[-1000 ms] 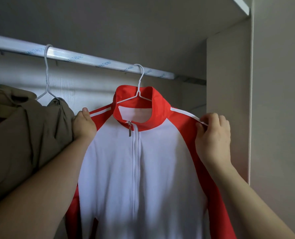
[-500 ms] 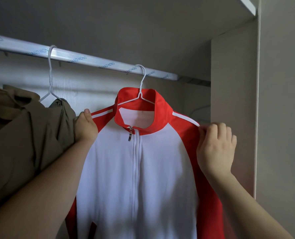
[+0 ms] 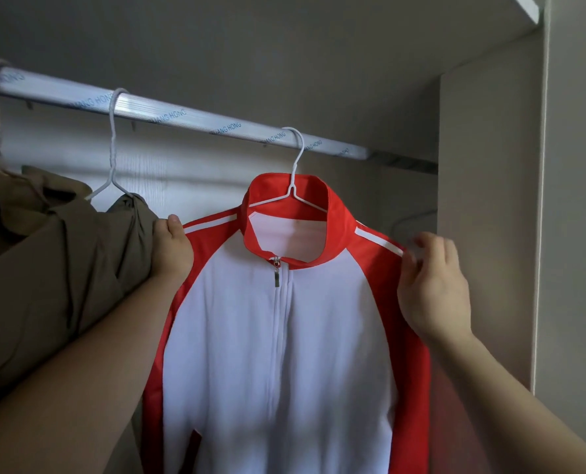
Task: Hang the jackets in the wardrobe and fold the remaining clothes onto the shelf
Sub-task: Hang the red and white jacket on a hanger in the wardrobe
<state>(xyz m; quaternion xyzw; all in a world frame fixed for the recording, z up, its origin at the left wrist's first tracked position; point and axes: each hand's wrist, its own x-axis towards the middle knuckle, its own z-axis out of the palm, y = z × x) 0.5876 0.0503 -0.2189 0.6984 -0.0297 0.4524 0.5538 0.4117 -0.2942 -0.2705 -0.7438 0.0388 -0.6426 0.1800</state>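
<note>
jacket (image 3: 278, 336) vertical, collar up, zip facing camera | left hand (image 3: 172, 249) grip: shoulder | right hand (image 3: 435, 285) grip: shoulder

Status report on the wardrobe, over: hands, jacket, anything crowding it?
Left hand grips, right hand pinches shoulders of red and white jacket. Jacket on white hanger, hooked over rail. Olive jacket touches left hand.
</note>
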